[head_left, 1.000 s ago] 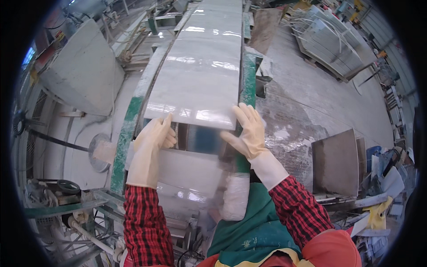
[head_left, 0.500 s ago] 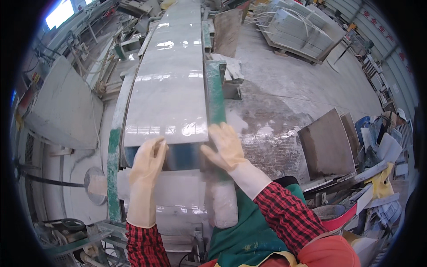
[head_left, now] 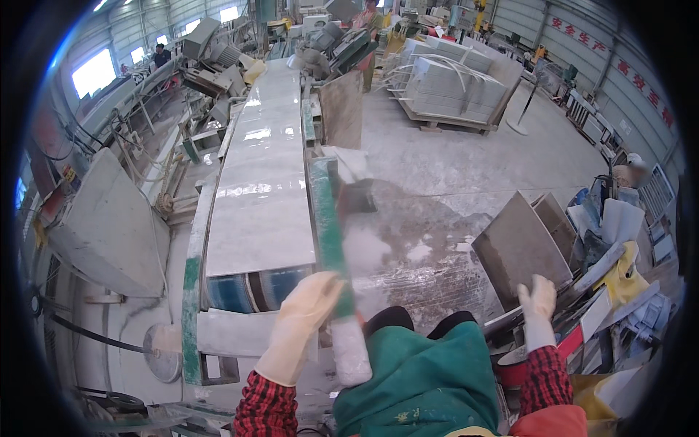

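A long, wet, pale surface runs away from me along the conveyor; I cannot tell whether it is belt or slab. Blue drum-like parts show under its near end. My left hand, in a cream rubber glove, is at the green side rail on the conveyor's right. Its fingers are blurred, so their grip is unclear. Farther right, my right hand, gloved alike, has thumb and fingers apart and nothing in it. It is in front of the lower edge of a leaning brown slab.
A strapped stack of pale slabs sits on a pallet at the far right. Offcuts and a yellow cloth are piled at my right. A large grey panel stands left. Other people are in the background.
Both hands have left the conveyor's near end. My left hand has moved right to the green rail; my right hand has swung far right towards the leaning slabs. The view has tilted up and turned right.
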Tool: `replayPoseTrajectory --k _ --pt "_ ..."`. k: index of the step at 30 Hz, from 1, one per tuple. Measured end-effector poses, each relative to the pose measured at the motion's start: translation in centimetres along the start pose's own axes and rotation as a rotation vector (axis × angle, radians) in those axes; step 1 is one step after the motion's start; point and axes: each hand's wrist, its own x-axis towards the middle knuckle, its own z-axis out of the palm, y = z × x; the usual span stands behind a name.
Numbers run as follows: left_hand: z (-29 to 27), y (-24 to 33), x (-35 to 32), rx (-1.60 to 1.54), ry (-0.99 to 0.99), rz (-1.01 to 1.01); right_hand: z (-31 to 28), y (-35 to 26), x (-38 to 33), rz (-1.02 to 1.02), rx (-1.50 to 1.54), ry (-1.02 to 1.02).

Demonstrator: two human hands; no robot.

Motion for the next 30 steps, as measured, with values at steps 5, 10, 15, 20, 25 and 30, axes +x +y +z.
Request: replayPoseTrajectory --k 5,10,15,20,25,30 --pt "4.8 0.5 0.7 0.299 0.153 0.303 -2.4 18.4 -7.1 0.423 -0.18 -0.097" --pt "6.7 1.7 2.8 0.291 0.148 0.143 -1.4 21.3 -11.6 0.663 -0.167 -0.307" --pt "9.0 -1.8 4.6 0.364 0.227 0.106 0.5 21.8 -13.1 0.681 -0.022 -0.182" --pt "9.7 -1.1 4.3 0.37 0.191 -0.025 0.8 22.0 -13.7 0.546 -0.115 0.022" --pt "10.1 -1.3 5.6 0.423 0.201 -0.094 -1.5 23.2 -11.3 0.616 -0.046 0.03" --pt "10.6 0.0 6.0 0.479 0.235 -0.143 -1.3 25.8 -8.9 0.754 -0.044 -0.02"
